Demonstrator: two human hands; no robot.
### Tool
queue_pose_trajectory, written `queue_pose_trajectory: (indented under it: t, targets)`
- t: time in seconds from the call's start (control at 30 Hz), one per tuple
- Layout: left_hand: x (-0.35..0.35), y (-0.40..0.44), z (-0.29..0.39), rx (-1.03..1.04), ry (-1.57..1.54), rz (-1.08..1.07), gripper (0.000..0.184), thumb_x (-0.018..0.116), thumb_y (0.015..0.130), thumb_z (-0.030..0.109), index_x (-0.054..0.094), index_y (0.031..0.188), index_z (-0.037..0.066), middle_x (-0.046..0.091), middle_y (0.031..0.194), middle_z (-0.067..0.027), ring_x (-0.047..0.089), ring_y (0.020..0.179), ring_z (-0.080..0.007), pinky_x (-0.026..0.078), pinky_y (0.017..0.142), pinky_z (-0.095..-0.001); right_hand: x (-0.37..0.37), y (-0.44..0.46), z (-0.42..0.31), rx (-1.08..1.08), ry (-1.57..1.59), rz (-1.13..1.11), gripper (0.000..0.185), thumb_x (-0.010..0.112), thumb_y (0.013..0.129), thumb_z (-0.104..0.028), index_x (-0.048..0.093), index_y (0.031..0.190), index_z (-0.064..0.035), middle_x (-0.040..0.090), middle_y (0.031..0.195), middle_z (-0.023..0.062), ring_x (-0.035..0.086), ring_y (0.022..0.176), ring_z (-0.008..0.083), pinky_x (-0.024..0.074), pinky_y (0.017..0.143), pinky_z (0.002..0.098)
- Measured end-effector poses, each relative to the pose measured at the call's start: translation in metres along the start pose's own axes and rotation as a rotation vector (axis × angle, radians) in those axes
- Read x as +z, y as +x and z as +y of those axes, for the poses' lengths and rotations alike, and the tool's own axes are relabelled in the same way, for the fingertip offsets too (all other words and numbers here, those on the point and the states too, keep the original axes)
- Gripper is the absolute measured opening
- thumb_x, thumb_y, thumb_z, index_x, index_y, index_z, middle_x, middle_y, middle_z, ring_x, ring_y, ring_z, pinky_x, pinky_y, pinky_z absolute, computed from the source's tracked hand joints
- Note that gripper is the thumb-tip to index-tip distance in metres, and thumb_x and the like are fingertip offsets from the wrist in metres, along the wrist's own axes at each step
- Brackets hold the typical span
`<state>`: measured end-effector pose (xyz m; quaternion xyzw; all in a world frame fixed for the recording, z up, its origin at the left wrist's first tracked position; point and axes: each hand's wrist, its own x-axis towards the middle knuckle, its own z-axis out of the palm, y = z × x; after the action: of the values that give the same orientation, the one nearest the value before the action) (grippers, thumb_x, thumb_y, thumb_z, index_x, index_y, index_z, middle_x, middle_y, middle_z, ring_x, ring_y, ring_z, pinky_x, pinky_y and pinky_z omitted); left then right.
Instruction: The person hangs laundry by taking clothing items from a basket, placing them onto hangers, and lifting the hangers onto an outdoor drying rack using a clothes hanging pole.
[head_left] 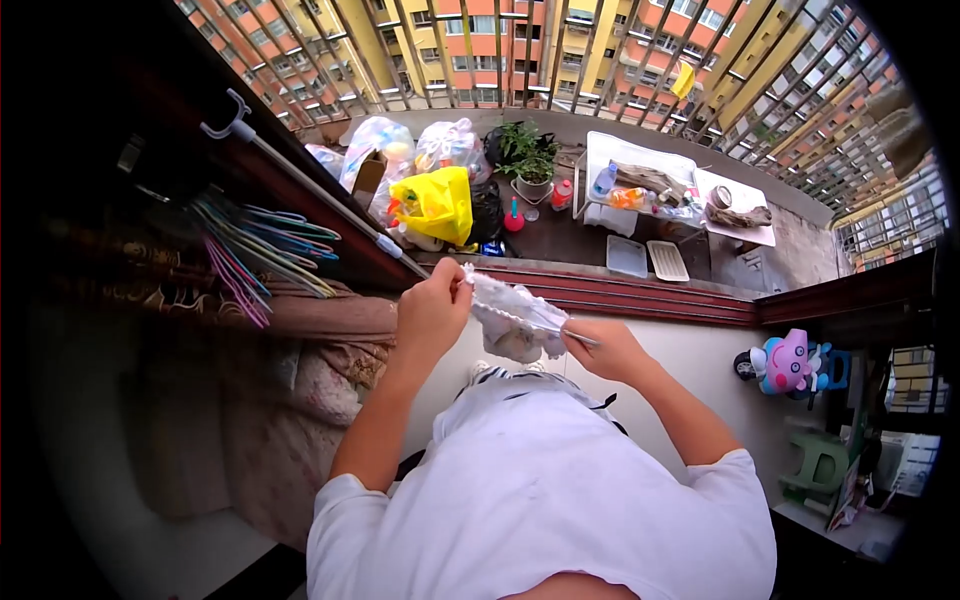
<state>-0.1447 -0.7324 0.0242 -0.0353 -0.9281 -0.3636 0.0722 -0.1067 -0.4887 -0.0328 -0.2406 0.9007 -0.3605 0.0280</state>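
Observation:
Stretched between my hands is a small white garment [510, 318] with a ruffled edge and a faint print; its exact kind is unclear. My left hand [438, 305] pinches its upper left corner, fingers closed. On the other side, my right hand [612, 350] is closed around the garment's right end. A thin grey piece, perhaps part of a hanger, shows at the right fingers. Left of my hands, a metal pole with a hooked top [240, 128] leans diagonally. Several coloured hangers [270, 240] hang in a bunch further left.
A dark red door track [610, 293] crosses ahead. Beyond it stand a yellow bag [437, 205], a potted plant [528, 165] and a white table [640, 150], before railings. Brown curtain [330, 315] hangs left; a pink toy vehicle [787, 362] and green stool [818, 462] stand right.

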Motion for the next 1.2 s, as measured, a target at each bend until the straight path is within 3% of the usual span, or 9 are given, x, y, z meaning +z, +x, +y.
queue_pose_trajectory:
  t: [0.33,0.4,0.53,0.6,0.8,0.87,0.93,1.07,1.2]
  targets:
    - [0.009,0.023,0.019,0.083,0.316,-0.194,0.023,0.056,0.069,0.030,0.055,0.066,0.007,0.059,0.061,-0.0126,0.059,0.060,-0.0295,0.045,0.055,-0.0399,-0.022,0.073,-0.034,-0.127,-0.235,-0.185,0.019,0.051,0.080,-0.022,0.055,0.070,-0.0070,0.055,0.058,0.0110,0.054,0.057,0.0303,0.0411,0.053,0.0404]
    - [0.004,0.027,0.019,0.048,0.303,-0.194,0.024,0.057,0.072,0.031,0.055,0.070,0.007,0.058,0.061,-0.0117,0.058,0.060,-0.0278,0.045,0.054,-0.0366,-0.035,0.079,-0.044,-0.081,-0.022,-0.060,0.020,0.051,0.080,-0.024,0.056,0.072,-0.0065,0.056,0.061,0.0118,0.054,0.058,0.0315,0.0419,0.055,0.0414]
    - [-0.019,0.041,0.024,-0.015,-0.068,-0.187,0.022,0.058,0.078,0.026,0.055,0.080,0.004,0.057,0.064,-0.0071,0.057,0.060,-0.0196,0.044,0.058,-0.0272,-0.042,0.090,-0.042,-0.074,-0.033,-0.141,0.020,0.051,0.080,-0.025,0.059,0.079,-0.0065,0.058,0.067,0.0134,0.055,0.062,0.0318,0.0432,0.056,0.0390]
    - [-0.021,0.044,0.014,0.223,-0.366,-0.177,0.019,0.059,0.077,0.018,0.056,0.089,0.003,0.058,0.074,-0.0075,0.057,0.069,-0.0166,0.044,0.064,-0.0268,-0.052,0.100,-0.044,-0.075,0.033,-0.148,0.022,0.051,0.081,-0.025,0.059,0.082,-0.0046,0.058,0.067,0.0139,0.055,0.062,0.0308,0.0431,0.056,0.0376]
    - [-0.030,0.044,0.034,0.332,-0.346,-0.327,0.027,0.061,0.076,0.011,0.056,0.101,0.004,0.058,0.074,-0.0055,0.055,0.066,-0.0121,0.043,0.063,-0.0243,-0.091,0.123,-0.072,-0.009,0.382,-0.275,0.024,0.055,0.083,-0.023,0.056,0.093,-0.0023,0.061,0.072,0.0085,0.057,0.060,0.0181,0.0443,0.057,0.0312]
    - [-0.033,0.051,0.032,0.266,-0.399,-0.200,0.024,0.063,0.076,0.011,0.058,0.099,0.003,0.058,0.072,-0.0030,0.051,0.062,-0.0079,0.042,0.059,-0.0214,-0.107,0.125,-0.062,-0.336,0.290,-0.130,0.032,0.064,0.076,-0.021,0.055,0.104,-0.0057,0.061,0.094,0.0078,0.057,0.081,0.0161,0.0457,0.072,0.0297]
    - [-0.038,0.058,0.026,0.331,-0.540,-0.071,0.021,0.063,0.077,0.008,0.060,0.098,0.003,0.057,0.074,0.0021,0.046,0.061,-0.0032,0.040,0.056,-0.0188,-0.123,0.120,-0.047,-0.309,0.189,-0.072,0.036,0.065,0.076,-0.020,0.054,0.108,-0.0076,0.058,0.102,0.0076,0.055,0.088,0.0159,0.0445,0.076,0.0299]
    - [-0.063,0.070,0.030,0.350,-0.608,-0.140,0.021,0.060,0.079,0.007,0.061,0.099,0.004,0.057,0.075,0.0029,0.045,0.063,-0.0026,0.038,0.056,-0.0167,-0.127,0.122,-0.028,-0.136,0.262,-0.025,0.019,0.062,0.077,-0.010,0.061,0.096,-0.0063,0.062,0.089,0.0040,0.056,0.080,0.0115,0.0454,0.071,0.0250]
    - [-0.078,0.078,0.037,0.416,-0.625,-0.141,0.021,0.058,0.081,0.007,0.061,0.101,0.005,0.057,0.074,0.0032,0.043,0.062,-0.0012,0.036,0.054,-0.0159,-0.125,0.129,-0.033,-0.352,0.423,0.148,0.013,0.058,0.078,0.001,0.061,0.090,-0.0017,0.061,0.087,0.0064,0.056,0.083,0.0130,0.0445,0.073,0.0252]
